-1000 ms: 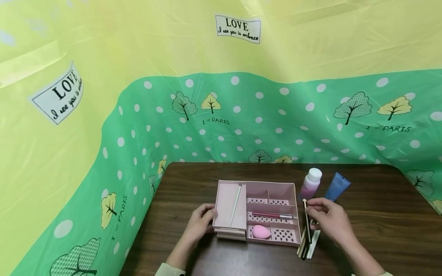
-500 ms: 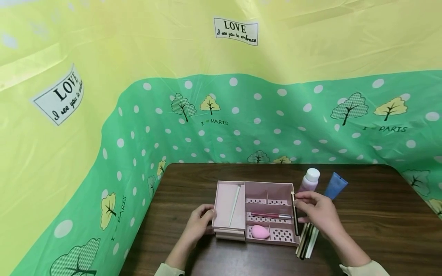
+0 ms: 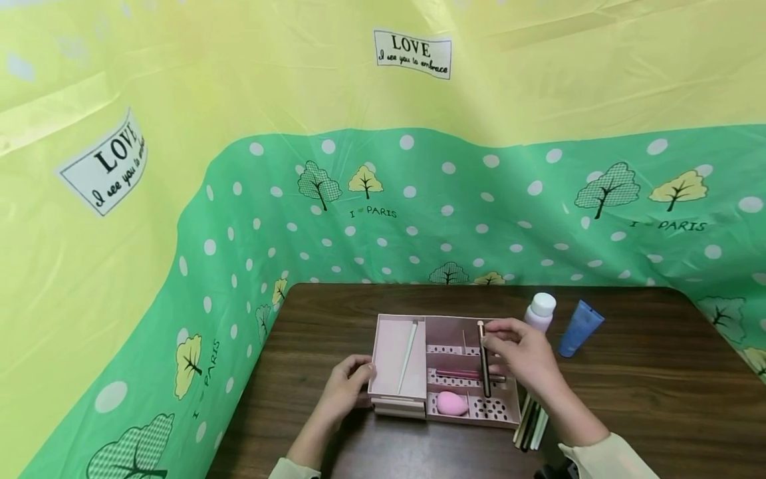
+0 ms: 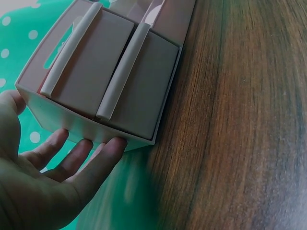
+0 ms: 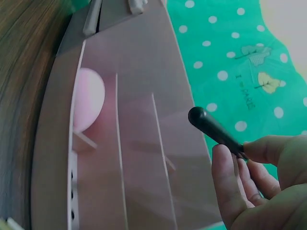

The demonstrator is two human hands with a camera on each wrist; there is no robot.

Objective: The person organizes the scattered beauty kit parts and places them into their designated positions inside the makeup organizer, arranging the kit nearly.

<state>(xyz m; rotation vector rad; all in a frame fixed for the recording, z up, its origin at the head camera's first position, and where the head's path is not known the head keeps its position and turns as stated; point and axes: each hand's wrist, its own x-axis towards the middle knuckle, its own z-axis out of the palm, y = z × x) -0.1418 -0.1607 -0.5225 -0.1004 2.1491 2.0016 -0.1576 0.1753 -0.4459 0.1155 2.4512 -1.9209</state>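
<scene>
In the head view my right hand (image 3: 520,349) pinches a slim black cosmetic pen (image 3: 483,359) with a pale gold top end. It hangs above the right compartments of a pink makeup organizer (image 3: 509,422). The right wrist view shows the pen's rounded black end (image 5: 197,116) pointing out past the fingertips. My left hand (image 3: 348,379) rests against the organizer's left side; several fingertips (image 4: 114,146) touch that side wall in the left wrist view. Inside lie a dark-red tube (image 3: 457,374) in the middle row and a pink makeup sponge (image 3: 451,403) in front.
A thin white stick (image 3: 408,356) lies on the organizer's flat lid above two drawers (image 3: 399,406). Right of it stand a white-capped bottle (image 3: 540,314) and a blue tube (image 3: 580,328). Several slim sticks (image 3: 529,426) lie on the dark wooden table (image 3: 646,372), before a patterned curtain (image 3: 383,226).
My right hand has carried the black pen leftward, from above the loose sticks to above the organizer's right compartments. The left hand has stayed at the organizer's side.
</scene>
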